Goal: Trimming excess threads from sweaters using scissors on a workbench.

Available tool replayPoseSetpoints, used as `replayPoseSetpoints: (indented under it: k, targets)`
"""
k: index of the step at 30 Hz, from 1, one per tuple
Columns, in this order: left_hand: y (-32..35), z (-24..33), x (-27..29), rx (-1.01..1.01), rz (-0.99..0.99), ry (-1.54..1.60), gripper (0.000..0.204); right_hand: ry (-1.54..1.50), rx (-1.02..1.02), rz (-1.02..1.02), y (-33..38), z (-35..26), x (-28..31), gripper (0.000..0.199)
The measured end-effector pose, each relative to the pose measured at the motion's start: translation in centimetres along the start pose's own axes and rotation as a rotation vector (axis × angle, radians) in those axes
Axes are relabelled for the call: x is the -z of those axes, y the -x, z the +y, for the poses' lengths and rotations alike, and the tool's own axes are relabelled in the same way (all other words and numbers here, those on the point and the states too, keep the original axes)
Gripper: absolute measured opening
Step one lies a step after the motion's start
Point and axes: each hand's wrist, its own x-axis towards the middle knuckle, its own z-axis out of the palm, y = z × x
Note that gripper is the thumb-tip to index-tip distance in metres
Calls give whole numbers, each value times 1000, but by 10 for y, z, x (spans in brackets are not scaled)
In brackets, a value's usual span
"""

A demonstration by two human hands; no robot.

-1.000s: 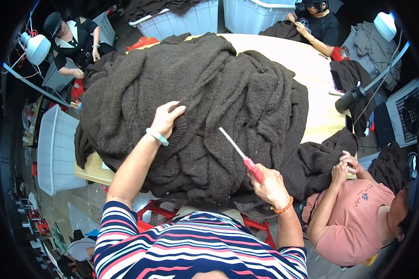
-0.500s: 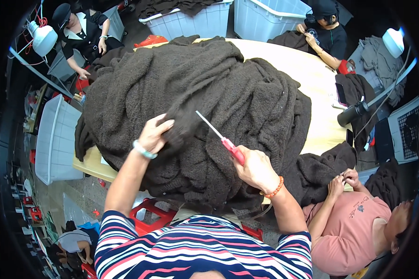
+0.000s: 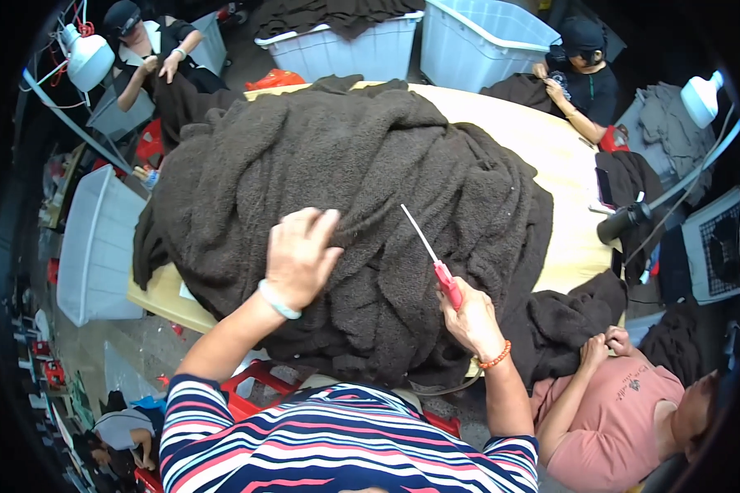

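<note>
A large heap of dark brown knitted fabric (image 3: 345, 156) lies in folds over the table in front of me. Over its near middle is my left hand (image 3: 300, 259), fingers spread apart and nothing in them; whether the palm presses on the knit is hard to tell. My right hand (image 3: 471, 316) is closed around a red-handled tool with a long thin metal blade (image 3: 446, 283). The blade points away from me and slightly left, above the heap. What exact kind of tool it is does not show.
The pale wooden table (image 3: 571, 181) shows bare on the right. Co-workers handle dark cloth at the far left, far right and near right. A black bottle (image 3: 623, 222) stands at the right edge. White bins (image 3: 99, 246) flank the left and back; a red stool (image 3: 259, 386) is below.
My left hand has let go of the pinched fold and opened, and the fold has dropped onto the heap. My right hand has moved right and slightly nearer with the tool.
</note>
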Motion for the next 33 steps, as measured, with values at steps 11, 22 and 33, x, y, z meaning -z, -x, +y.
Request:
replayPoseSetpoints:
  k: [11, 22, 33]
  targets:
    - [-16, -55, -94, 533, -451, 1033, 12, 84, -128, -24, 41, -38, 7, 14]
    - [6, -53, -105, 806, -338, 1499, 12, 201, -31, -258, 41, -76, -22, 14]
    - [20, -56, -110, 828, -316, 1533, 14, 305, -130, -84, 40, -74, -28, 14]
